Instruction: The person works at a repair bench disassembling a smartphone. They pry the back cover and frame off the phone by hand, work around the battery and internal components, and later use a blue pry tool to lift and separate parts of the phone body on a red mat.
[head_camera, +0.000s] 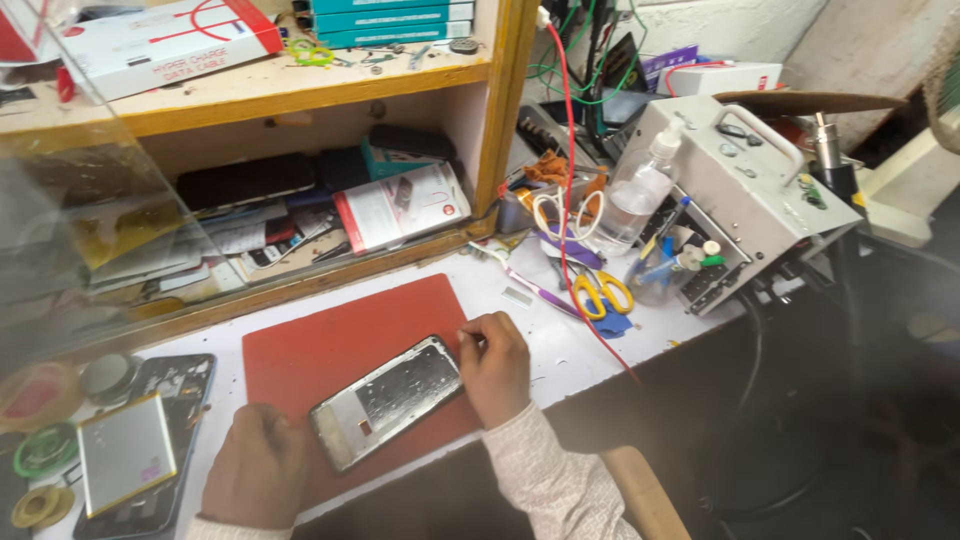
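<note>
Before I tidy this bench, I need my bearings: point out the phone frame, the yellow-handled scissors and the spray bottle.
phone frame (388, 402), head view, middle of its bare inner face.
yellow-handled scissors (601, 293), head view, on the yellow handle loops.
spray bottle (640, 195), head view, on its clear body.

Head camera, steeply downward, close

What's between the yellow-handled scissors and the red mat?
Head view: a purple-handled toothbrush lies on the white bench between the yellow-handled scissors and the red mat, along with a small white strip. Otherwise bare bench.
</note>
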